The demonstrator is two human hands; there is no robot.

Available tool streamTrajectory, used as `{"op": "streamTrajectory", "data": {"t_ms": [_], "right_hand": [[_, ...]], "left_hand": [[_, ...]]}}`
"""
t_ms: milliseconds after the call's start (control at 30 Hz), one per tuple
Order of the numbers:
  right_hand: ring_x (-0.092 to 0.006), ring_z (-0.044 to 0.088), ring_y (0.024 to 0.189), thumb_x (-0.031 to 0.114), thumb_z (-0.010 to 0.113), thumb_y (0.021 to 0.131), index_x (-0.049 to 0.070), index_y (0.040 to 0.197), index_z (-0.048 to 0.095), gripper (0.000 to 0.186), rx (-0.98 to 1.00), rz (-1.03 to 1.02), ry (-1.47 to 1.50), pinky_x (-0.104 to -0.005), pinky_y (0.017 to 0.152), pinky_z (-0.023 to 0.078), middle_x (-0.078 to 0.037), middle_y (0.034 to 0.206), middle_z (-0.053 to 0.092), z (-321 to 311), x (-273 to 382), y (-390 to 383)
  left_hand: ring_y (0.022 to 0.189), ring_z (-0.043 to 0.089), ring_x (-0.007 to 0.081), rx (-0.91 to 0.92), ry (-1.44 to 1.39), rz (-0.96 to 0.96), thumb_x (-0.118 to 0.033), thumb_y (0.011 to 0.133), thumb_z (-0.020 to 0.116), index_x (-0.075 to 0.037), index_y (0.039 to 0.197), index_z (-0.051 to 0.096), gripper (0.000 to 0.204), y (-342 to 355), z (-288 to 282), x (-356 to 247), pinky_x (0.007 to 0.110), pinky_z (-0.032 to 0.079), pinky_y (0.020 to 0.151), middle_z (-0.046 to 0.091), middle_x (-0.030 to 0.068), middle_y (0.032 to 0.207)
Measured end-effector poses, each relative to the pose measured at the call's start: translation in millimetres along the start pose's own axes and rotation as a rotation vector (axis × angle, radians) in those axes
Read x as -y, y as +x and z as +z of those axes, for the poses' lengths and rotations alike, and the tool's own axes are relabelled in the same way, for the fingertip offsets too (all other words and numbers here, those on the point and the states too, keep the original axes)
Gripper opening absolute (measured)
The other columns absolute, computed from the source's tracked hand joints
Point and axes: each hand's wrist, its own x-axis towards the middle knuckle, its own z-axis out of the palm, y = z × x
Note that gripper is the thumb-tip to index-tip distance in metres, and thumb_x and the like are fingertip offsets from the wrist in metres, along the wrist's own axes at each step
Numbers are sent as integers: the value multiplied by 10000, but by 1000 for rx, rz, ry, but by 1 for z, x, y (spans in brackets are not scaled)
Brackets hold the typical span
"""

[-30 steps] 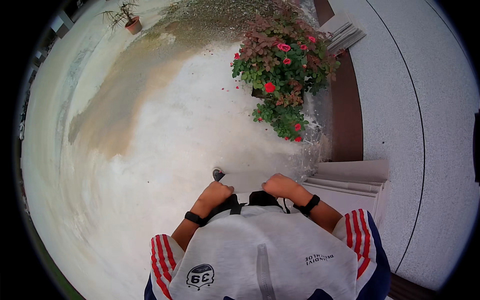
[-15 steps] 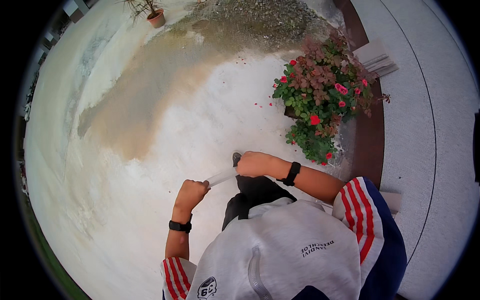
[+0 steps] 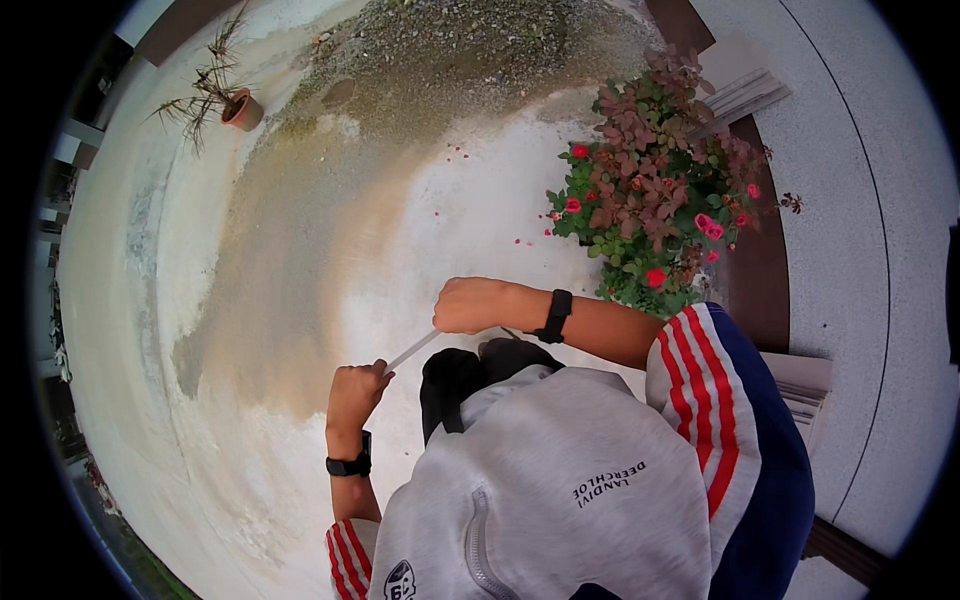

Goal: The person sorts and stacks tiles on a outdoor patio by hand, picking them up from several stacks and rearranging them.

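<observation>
Both of my hands grip a thin pale handle [image 3: 412, 350] that runs slantwise in front of my chest; its lower end is hidden behind my body. My left hand [image 3: 355, 392] closes on the lower part, and my right hand [image 3: 470, 305] closes on the upper end. Each wrist carries a black band. A black strap [image 3: 445, 385] hangs over my grey top below the hands. Under the hands lies a pale concrete yard floor [image 3: 300, 250] with a brown stain.
A bush with red flowers [image 3: 650, 200] stands just right of my right arm, against a dark brown strip. A clay pot with a spiky plant [image 3: 240, 108] sits far left. Gravel [image 3: 450, 50] covers the far ground. Pale steps [image 3: 800, 375] lie at right.
My hands, close together before my chest a second ago, have spread apart along the handle, the left one going down and left. The view has swung so the bush lies further right.
</observation>
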Motion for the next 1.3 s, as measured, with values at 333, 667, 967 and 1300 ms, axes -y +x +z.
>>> {"op": "streamTrajectory", "data": {"t_ms": [333,667,967,1300], "right_hand": [[-318,657,692,132,615,699,61,620,639,109,-66,390,-28,-417,651,519,-116,628,640,-84,-195,-13],[-323,641,652,175,630,727,72,656,624,125,-231,823,-7,-414,614,486,-105,611,624,-129,-376,-93],[-316,630,634,288,584,874,61,785,629,248,-310,992,60,-420,599,472,-98,594,608,-171,-544,-193],[-314,646,659,169,631,751,65,719,630,109,-388,1288,65,-428,574,476,-99,594,608,-234,-682,-304]], "left_hand": [[532,625,290,-12,18,406,-219,824,674,-60,746,602,192,277,-51,119,379,478,499,605,126,569],[594,608,353,118,14,718,-255,845,655,-36,754,576,250,582,-109,129,442,472,551,604,158,613],[633,640,333,184,50,947,-229,823,668,-45,756,590,211,834,-158,81,438,491,578,620,152,631],[602,624,331,219,87,1206,-230,840,647,-47,806,594,194,1071,-215,-6,438,473,544,605,147,608]]}}
